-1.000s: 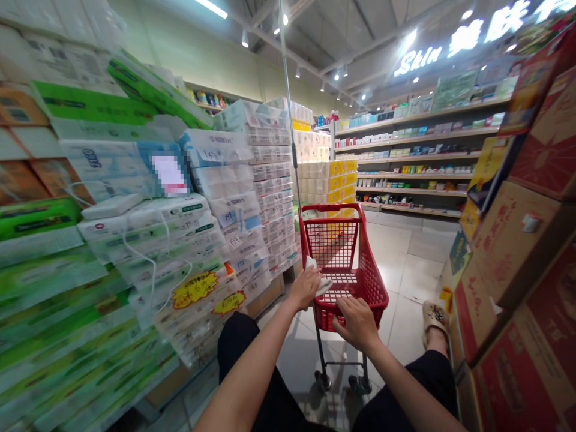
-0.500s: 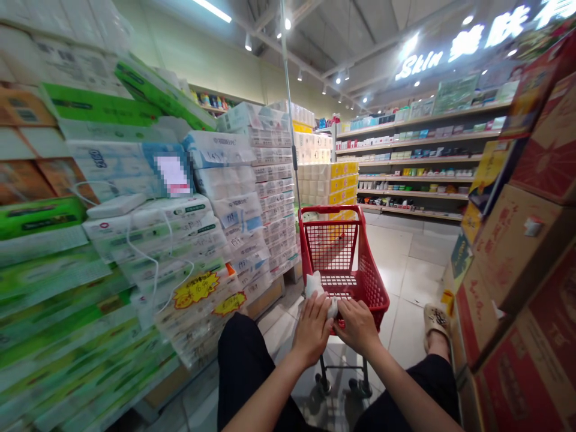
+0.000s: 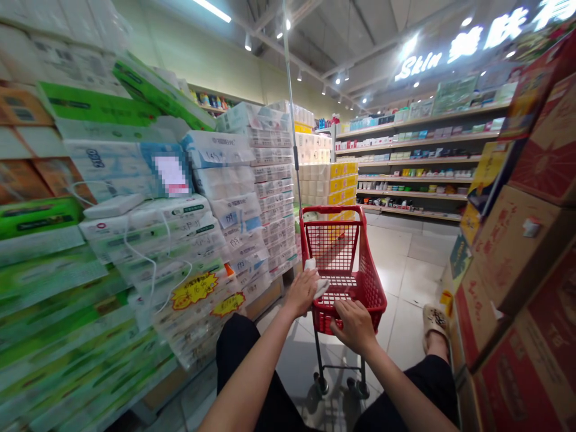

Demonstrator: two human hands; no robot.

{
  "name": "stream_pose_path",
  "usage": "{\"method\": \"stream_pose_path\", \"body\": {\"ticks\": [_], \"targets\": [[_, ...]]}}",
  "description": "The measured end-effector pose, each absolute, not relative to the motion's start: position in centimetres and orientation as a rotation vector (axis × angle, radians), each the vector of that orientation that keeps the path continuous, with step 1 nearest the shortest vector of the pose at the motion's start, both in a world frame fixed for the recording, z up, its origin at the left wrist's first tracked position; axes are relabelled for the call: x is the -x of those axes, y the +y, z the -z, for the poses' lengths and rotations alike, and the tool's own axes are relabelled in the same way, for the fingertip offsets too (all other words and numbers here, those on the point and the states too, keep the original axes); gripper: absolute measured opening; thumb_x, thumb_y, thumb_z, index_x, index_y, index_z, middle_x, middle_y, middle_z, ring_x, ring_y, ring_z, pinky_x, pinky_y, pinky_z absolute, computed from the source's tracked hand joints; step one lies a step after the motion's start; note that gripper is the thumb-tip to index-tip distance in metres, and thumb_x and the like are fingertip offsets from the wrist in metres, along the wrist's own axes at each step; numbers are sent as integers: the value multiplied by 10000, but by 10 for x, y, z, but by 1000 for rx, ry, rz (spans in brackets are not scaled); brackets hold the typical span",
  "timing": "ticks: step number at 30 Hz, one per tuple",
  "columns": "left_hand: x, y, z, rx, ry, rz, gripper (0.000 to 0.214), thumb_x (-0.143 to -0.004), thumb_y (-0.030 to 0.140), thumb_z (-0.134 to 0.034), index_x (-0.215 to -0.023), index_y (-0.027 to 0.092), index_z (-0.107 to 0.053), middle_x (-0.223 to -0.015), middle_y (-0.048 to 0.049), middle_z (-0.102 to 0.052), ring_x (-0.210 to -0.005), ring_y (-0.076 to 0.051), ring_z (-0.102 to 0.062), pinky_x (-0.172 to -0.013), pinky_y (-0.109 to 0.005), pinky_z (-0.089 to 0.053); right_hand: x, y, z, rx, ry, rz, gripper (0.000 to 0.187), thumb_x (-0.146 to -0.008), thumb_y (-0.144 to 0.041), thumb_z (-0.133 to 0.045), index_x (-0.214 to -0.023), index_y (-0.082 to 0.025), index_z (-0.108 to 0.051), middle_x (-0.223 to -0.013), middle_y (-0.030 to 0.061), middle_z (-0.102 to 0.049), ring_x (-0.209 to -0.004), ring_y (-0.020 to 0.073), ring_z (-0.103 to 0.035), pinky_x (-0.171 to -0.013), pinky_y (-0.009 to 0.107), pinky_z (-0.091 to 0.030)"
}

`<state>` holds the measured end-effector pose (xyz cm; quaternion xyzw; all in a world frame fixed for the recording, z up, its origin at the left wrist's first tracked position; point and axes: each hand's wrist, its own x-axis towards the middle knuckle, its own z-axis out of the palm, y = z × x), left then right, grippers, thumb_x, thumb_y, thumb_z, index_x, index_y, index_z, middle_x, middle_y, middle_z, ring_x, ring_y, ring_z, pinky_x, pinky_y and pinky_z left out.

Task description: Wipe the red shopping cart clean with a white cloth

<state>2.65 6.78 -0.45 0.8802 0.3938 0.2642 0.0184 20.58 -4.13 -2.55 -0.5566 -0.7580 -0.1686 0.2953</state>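
Note:
A small red shopping cart (image 3: 355, 287) stands on the aisle floor right in front of me. My left hand (image 3: 300, 294) is closed on a white cloth (image 3: 317, 282) and presses it against the cart's left rim. My right hand (image 3: 355, 325) grips the near edge of the cart's basket. A thin metal pole (image 3: 291, 108) rises from the cart's back left corner toward the ceiling. My knees in black trousers show below the arms.
Tall stacks of tissue packs (image 3: 148, 240) line the left side. Red and brown cartons (image 3: 522, 252) are stacked close on the right. Shelves of skin-care goods (image 3: 414, 162) run along the back. A sandalled foot (image 3: 434, 324) rests on the tiled floor (image 3: 405, 270).
My left hand moved with the cloth from the near edge, beside my right hand, back up along the cart's left rim. My right hand stayed on the near edge.

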Motion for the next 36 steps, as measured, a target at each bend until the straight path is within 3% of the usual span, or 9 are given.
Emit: {"method": "stream_pose_path", "body": {"ticks": [6,12,18,25,36], "targets": [[-42,21,12,-2798,1111,-952,351,-1010,285,-237,-1136,231,-560,-1248,-13,-573,-1400,-154,-264,-1193,-430,-170,-233,-46,33,1415,-2071,442,159,-799,-284,-514,-886,-185,-603,-842,50,-631,-801,191,-515,-780,326,-298],[-63,-14,22,-2892,1003,-956,262,-988,297,-339,-1113,215,-555,-1254,-41,-550,-1402,-183,-250,-1198,-424,-168,-264,-53,33,1368,-2072,403,212,-883,-288,-442,-883,-179,-624,-870,55,-650,-824,183,-531,-793,331,-306],[-61,14,18,-2981,865,-862,295,-991,372,-352,-1184,258,-545,-1305,-7,-533,-1390,-185,-274,-1194,-425,-160,-276,-48,27,1347,-2049,338,253,-920,-276,-394,-875,-193,-628,-855,35,-660,-790,158,-525,-770,314,-300],[-40,64,6,-2897,1122,-854,346,-1011,365,-270,-1274,320,-491,-1416,32,-450,-1401,-165,-265,-1173,-432,-203,-267,-45,28,1386,-2053,315,243,-910,-282,-399,-826,-195,-610,-826,28,-653,-782,159,-525,-768,308,-292],[-57,50,20,-2805,1317,-1040,338,-1005,309,-264,-1227,265,-516,-1373,-1,-495,-1394,-182,-280,-1191,-445,-194,-228,-52,8,1455,-2149,458,257,-950,-354,-430,-849,-216,-622,-873,41,-661,-880,176,-551,-827,309,-301]]}}
